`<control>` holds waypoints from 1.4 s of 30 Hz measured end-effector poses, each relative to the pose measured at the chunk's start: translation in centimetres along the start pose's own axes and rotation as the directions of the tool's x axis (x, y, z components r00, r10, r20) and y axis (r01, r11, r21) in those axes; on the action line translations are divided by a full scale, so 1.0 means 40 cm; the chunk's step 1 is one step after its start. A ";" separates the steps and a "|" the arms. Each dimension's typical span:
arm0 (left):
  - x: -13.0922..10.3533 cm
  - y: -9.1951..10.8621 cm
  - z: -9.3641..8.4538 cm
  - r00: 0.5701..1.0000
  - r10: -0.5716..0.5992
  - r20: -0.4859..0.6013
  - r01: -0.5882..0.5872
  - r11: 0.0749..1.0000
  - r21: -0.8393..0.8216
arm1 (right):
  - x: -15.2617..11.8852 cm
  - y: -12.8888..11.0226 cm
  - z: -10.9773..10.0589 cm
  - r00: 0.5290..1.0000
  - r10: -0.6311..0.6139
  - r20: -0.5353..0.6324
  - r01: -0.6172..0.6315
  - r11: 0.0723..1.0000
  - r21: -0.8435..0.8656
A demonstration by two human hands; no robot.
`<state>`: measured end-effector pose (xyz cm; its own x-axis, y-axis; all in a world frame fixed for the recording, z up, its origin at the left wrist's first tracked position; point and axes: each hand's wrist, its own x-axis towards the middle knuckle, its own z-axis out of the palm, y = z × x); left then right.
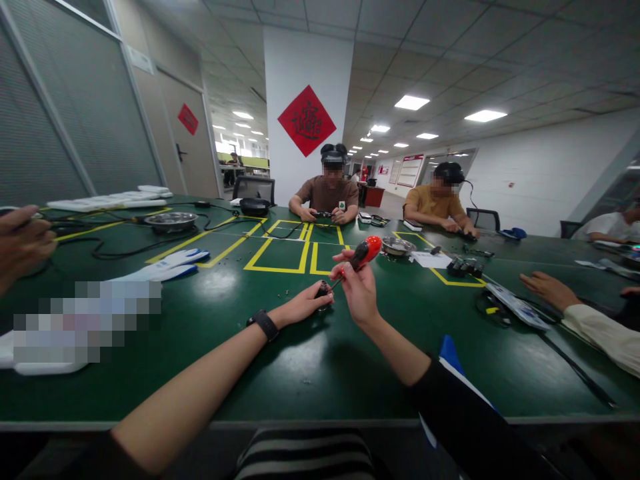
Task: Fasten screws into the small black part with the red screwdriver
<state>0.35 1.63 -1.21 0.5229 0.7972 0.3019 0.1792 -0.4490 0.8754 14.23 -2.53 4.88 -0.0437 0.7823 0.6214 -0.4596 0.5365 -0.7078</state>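
Note:
My right hand (361, 293) is closed around a screwdriver (369, 250) with a red and black handle, tilted so that its shaft points down and left. Its tip reaches a small dark part (324, 291) that my left hand (306, 301) grips just above the green table (280, 373). The part is mostly hidden by my fingers, so its exact kind does not show. Tiny loose pieces (286, 293) lie on the table just left of it. A dark watch band (263, 326) is on my left wrist.
White and blue gloves (175, 265) lie to the left, another glove (453, 353) by my right forearm. Metal bowls (171, 221) (397, 246) hold small things. Co-workers sit opposite; other people's hands (547, 288) (23, 243) reach in from both sides. Black blocks (465, 267) and cables lie right.

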 end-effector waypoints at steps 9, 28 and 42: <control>0.001 -0.005 0.000 1.000 0.015 -0.005 -0.015 1.000 -0.003 | 0.001 0.007 0.000 1.000 -0.007 -0.009 0.007 0.999 -0.043; -0.004 0.009 0.000 1.000 -0.015 0.004 0.015 1.000 0.000 | 0.015 0.002 -0.010 1.000 0.004 -0.025 -0.006 0.998 -0.066; -0.007 0.007 0.001 1.000 -0.001 -0.006 0.001 1.000 0.007 | 0.004 0.005 -0.003 0.999 0.022 -0.027 -0.020 0.997 0.073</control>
<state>0.30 1.27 -1.06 0.5176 0.8001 0.3031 0.1853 -0.4506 0.8733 14.23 -2.26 4.78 -0.0299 0.8024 0.5960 -0.5222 0.4959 -0.6938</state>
